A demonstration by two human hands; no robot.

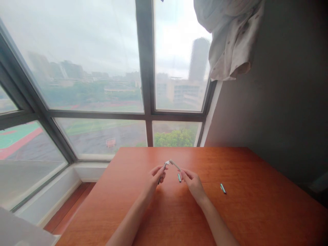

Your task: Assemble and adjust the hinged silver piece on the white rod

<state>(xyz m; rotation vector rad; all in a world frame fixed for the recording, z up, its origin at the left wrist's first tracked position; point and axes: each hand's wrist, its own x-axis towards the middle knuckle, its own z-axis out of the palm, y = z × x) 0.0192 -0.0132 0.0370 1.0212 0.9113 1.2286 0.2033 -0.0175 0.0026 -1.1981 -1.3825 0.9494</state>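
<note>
My left hand [155, 175] is closed round the dark handle of a slim tool [164, 166] with a shiny, angled head that looks like a razor's. Pinched in the fingers of my right hand [192, 182] is a thin pale stick [175, 165] with a small, brush-like head. The two heads meet or nearly meet above the table; I cannot tell whether they touch. Just left of my right fingertips lies a small slim green-and-dark piece [179, 178]. A similar piece [223, 188] rests farther right on the table. Both are too small to name.
The reddish-brown wooden table [256, 212] reaches toward large windows with a dark frame [147, 68]. A pale cloth [230, 41] hangs at the upper right, before a grey wall [276, 102]. Left of the table, a low white ledge [89, 171] borders the wooden floor.
</note>
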